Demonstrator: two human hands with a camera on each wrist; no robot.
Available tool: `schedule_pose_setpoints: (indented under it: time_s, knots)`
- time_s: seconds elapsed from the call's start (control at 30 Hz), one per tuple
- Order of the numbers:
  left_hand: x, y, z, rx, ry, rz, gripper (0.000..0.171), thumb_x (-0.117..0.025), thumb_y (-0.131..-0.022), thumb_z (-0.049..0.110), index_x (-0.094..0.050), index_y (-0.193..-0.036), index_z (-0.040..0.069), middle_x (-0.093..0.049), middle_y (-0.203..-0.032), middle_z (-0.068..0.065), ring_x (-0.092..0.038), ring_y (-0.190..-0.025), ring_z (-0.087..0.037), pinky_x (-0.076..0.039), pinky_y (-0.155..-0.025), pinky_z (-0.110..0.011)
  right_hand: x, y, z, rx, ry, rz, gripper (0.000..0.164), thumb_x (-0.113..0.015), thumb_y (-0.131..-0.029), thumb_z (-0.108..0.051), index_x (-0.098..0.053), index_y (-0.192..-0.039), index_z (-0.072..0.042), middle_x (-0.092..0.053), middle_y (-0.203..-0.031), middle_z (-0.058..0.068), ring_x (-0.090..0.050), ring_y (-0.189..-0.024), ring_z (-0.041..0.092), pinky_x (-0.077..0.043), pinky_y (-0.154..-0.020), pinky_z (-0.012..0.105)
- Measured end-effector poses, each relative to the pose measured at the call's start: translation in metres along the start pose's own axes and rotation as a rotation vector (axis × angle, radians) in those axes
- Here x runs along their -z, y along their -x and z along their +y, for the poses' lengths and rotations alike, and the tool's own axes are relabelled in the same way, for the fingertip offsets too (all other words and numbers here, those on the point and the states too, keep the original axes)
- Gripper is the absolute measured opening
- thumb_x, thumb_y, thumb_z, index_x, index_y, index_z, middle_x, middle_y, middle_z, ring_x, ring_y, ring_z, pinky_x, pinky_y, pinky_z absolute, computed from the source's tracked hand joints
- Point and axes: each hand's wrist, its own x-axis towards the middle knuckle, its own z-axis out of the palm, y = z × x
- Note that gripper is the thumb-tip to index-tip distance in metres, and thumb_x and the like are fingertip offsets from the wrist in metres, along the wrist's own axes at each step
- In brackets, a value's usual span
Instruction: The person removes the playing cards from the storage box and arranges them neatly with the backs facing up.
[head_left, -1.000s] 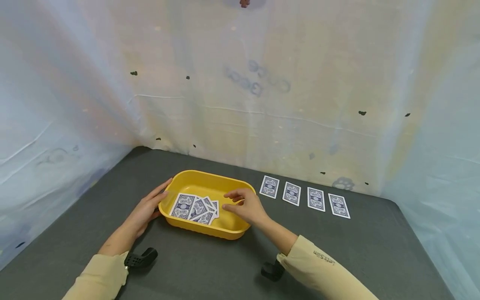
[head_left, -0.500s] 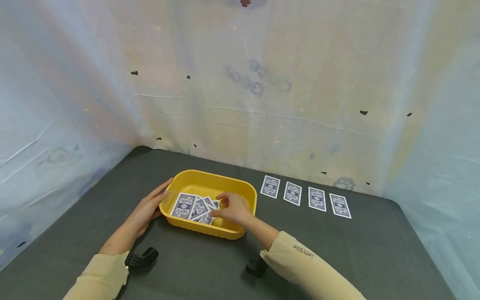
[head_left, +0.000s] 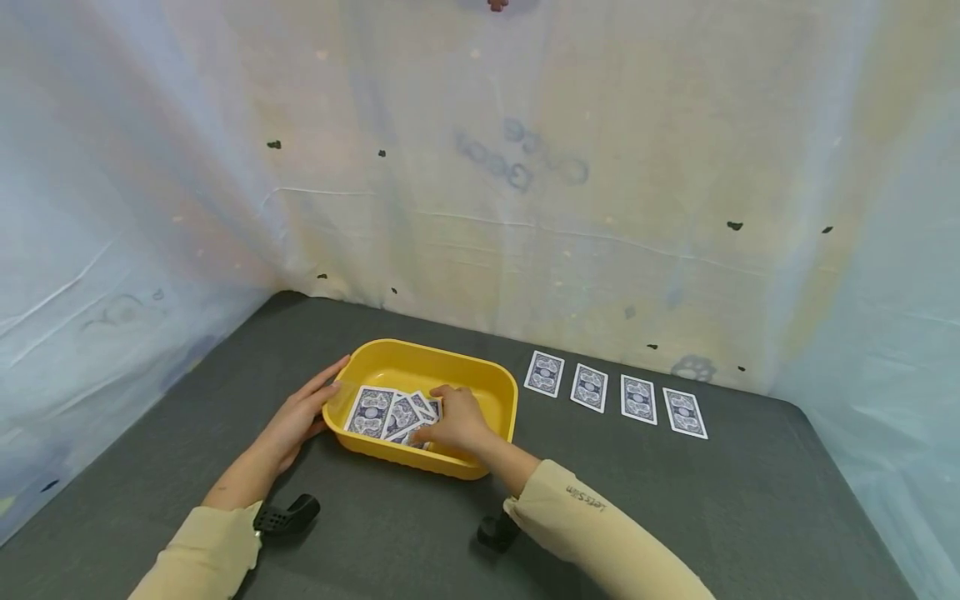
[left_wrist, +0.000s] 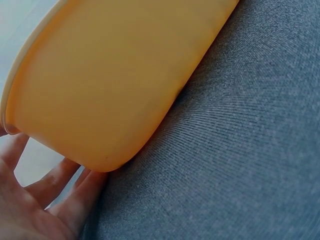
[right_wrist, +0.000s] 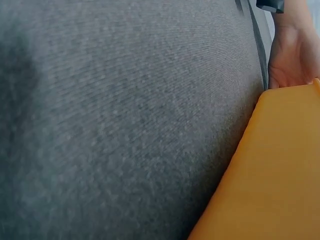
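A yellow plastic basin [head_left: 420,463] stands on the dark table, with several playing cards [head_left: 370,411] overlapping face down inside it. At its left end is my left hand [head_left: 294,421], thumb over the rim and fingers along the outer wall. The left wrist view shows the fingers [left_wrist: 75,205] of that hand against the basin's underside curve. My right hand [head_left: 457,421] reaches down into the basin over the right-hand cards, thumb and fingertips spread apart on them. In the right wrist view the basin's wall [right_wrist: 270,165] covers the fingers of that hand.
Several playing cards lie face down in a row behind and right of the basin, from the leftmost card [head_left: 544,373] to the rightmost card [head_left: 685,413]. A pale patterned curtain [head_left: 480,183] hangs behind the grey cloth-covered table [head_left: 735,508].
My right hand has moved left and down inside the basin, from beside the cards onto them. The left hand keeps its place at the basin's end, and the row of cards lies as before.
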Motion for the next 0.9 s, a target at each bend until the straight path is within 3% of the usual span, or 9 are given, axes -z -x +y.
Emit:
schedule_pose_setpoints:
  time_s: [0.33,0.67,0.9]
  knots:
    - [-0.0008,-0.0012,-0.0005,0.005,-0.004,0.001,0.055,-0.034,-0.105,0.037,-0.011,-0.155,0.032,-0.008,-0.162,-0.010,-0.027,-0.140,-0.034,-0.030,-0.107,-0.055,-0.0062,0.0006,0.0017,0.042,0.097,0.019,0.077,-0.089,-0.067,-0.028,-0.055,-0.133,-0.005,-0.045,-0.126,0.013,-0.042,-0.114,0.026,-0.040,-0.095,0.039]
    - [0.0007,-0.0019,-0.0015,0.005,-0.010,0.001,0.057,-0.035,-0.104,0.041,-0.011,-0.155,0.032,-0.008,-0.162,-0.009,-0.027,-0.140,-0.033,-0.033,-0.106,-0.052,-0.0049,0.0005,0.0016,0.011,0.040,0.052,0.056,-0.090,-0.064,-0.020,-0.060,-0.107,-0.003,-0.047,-0.104,0.008,-0.043,-0.097,0.022,-0.040,-0.084,0.033]
    - [0.0011,-0.0017,-0.0012,0.000,-0.015,-0.005,0.059,-0.035,-0.103,0.044,-0.010,-0.155,0.032,-0.008,-0.162,-0.010,-0.029,-0.139,-0.032,-0.035,-0.105,-0.049,-0.0040,-0.0010,0.0024,-0.008,0.028,0.075,0.039,-0.085,-0.071,-0.015,-0.061,-0.099,-0.003,-0.053,-0.093,0.007,-0.047,-0.084,0.019,-0.040,-0.079,0.031]
